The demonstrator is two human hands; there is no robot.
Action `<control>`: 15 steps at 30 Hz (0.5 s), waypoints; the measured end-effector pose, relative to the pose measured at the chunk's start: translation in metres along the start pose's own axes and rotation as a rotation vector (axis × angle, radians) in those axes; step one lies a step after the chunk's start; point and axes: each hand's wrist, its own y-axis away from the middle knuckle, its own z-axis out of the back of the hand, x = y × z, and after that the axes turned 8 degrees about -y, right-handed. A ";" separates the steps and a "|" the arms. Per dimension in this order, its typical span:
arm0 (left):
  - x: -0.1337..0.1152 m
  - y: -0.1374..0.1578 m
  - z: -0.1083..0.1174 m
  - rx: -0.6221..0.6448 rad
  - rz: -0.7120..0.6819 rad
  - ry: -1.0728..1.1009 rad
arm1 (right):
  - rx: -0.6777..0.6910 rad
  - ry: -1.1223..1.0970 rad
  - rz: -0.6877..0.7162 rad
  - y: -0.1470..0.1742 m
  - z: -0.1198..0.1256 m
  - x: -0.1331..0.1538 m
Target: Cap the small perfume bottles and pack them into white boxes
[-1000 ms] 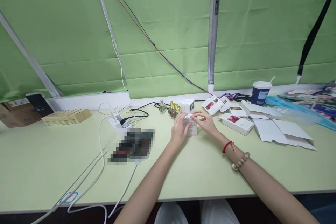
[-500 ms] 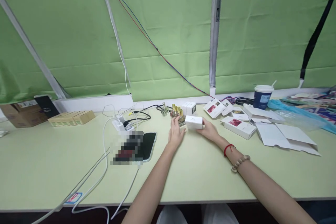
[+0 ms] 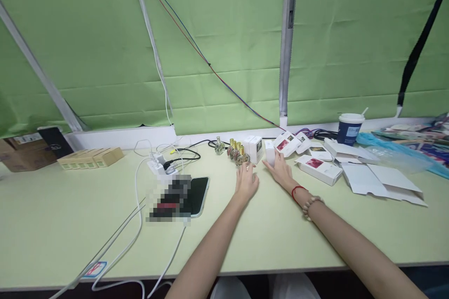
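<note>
My right hand [image 3: 281, 171] grips a small white box [image 3: 269, 153], which stands upright just right of a pair of white boxes [image 3: 251, 147]. The thumb is on its near left side and the other fingers are along its right. My left hand [image 3: 247, 180] rests on the table with fingers slightly spread and nothing in them. Just beyond its fingertips stand several small glass bottles [image 3: 241, 159] with gold tops. One clear glass bottle [image 3: 220, 147] is set a little apart to the left.
White cartons with dark red pictures [image 3: 317, 170] and flattened white card [image 3: 384, 182] lie to the right, before a dark blue cup [image 3: 350, 129]. On the left are a phone [image 3: 199, 196], a power strip [image 3: 159, 167], white cables and tan boxes [image 3: 91, 158].
The white box in my right hand has moved right and away from me and is now upright beside the pair. My left hand has shifted right and slightly nearer to me.
</note>
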 end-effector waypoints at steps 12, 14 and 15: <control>-0.009 0.002 -0.004 0.055 0.031 -0.172 | 0.104 0.091 -0.044 -0.016 -0.040 0.010; -0.011 0.001 -0.002 0.054 0.126 -0.215 | 0.151 0.163 -0.128 -0.012 -0.041 0.011; -0.011 0.002 -0.001 0.061 0.164 -0.237 | 0.183 0.188 -0.151 -0.010 -0.039 0.011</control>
